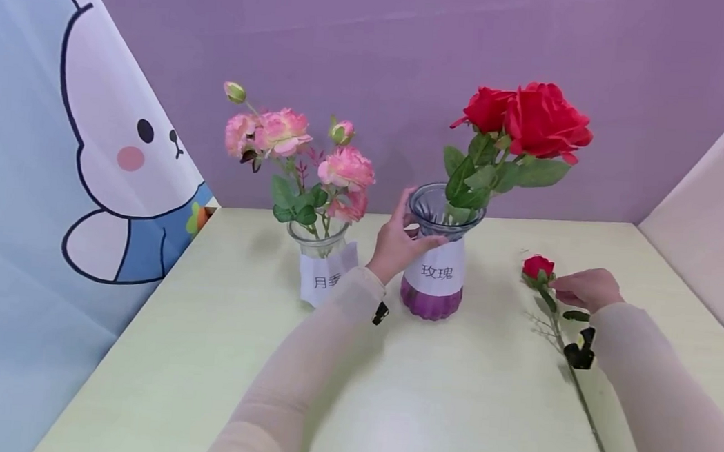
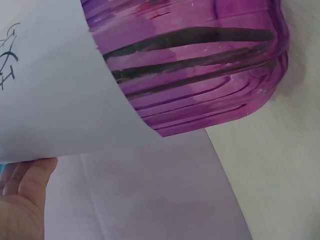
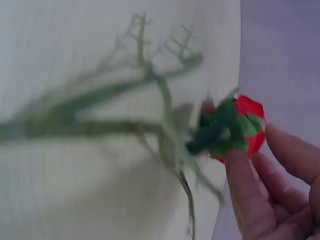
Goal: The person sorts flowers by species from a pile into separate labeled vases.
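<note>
My left hand grips a glass vase around its neck, thumb across the front and fingers at the rim's left. The vase is clear above and purple below, with a white paper label. Two large red roses lean right out of it. In the left wrist view, fingertips press against the label's edge. To the right, a single long-stemmed red rose lies along the table. My right hand pinches its bloom, thumb and fingers at the petals and green sepals in the right wrist view.
A second glass vase with a white label stands left of my left hand, holding pink flowers and buds. Behind the pale table rises a purple backdrop. A cartoon-printed cloth hangs at the left.
</note>
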`<state>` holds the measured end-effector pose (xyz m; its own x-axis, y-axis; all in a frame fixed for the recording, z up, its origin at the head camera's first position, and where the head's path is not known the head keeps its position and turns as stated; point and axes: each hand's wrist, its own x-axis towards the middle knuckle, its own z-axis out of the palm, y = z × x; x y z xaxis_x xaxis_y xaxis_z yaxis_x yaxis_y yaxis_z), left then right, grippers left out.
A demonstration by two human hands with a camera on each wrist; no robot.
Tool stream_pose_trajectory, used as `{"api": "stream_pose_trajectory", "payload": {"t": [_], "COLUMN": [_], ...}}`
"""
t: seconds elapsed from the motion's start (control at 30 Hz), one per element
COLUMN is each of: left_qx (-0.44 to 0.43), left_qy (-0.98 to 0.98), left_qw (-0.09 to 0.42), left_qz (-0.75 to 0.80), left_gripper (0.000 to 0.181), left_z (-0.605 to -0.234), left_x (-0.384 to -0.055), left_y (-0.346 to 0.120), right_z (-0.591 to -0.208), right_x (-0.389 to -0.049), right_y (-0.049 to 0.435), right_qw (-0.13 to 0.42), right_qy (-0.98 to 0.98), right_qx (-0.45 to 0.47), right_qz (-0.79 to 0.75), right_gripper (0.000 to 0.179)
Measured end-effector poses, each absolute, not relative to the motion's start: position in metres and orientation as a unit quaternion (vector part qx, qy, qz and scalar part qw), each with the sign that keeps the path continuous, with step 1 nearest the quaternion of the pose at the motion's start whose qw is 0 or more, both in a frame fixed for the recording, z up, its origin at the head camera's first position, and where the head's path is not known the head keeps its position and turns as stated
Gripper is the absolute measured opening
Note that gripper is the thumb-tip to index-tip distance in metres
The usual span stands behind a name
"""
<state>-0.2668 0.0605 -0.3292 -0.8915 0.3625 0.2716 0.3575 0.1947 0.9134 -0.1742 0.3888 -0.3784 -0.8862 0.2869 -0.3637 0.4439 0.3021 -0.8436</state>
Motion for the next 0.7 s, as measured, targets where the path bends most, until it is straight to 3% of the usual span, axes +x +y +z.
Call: {"api": "stream_pose_trajectory", "payload": {"t": [0.17, 0.37, 0.6, 0.7], "left_qx": [0.241, 0.236, 0.239, 0.232], "left_qy": [0.765, 0.767, 0.761, 0.761], "left_qw": [0.013, 0.021, 0.007, 0.016], "left_qz": [0.597, 0.596, 0.603, 0.606], "left_gripper": [0.093, 0.093, 0.092, 0.093], "left_z": [-0.333, -0.333, -0.331, -0.333], "left_x": [-0.263, -0.259, -0.262, -0.263], "left_y": [0.059, 0.057, 0.054, 0.052], "right_z": [-0.389, -0.400, -0.411, -0.415], "right_x": [-0.181, -0.182, -0.189, -0.191], "right_y": [0.389, 0.386, 0.374, 0.373], "right_qw": [0.093, 0.105, 0.052, 0.054], "right_qy": [0.828, 0.855, 0.884, 0.877], "right_qx": [0.267, 0.253, 0.263, 0.271], "right_qz": [-0.485, -0.441, -0.384, -0.392], "right_gripper": [0.034, 0.026, 0.028, 0.026]}}
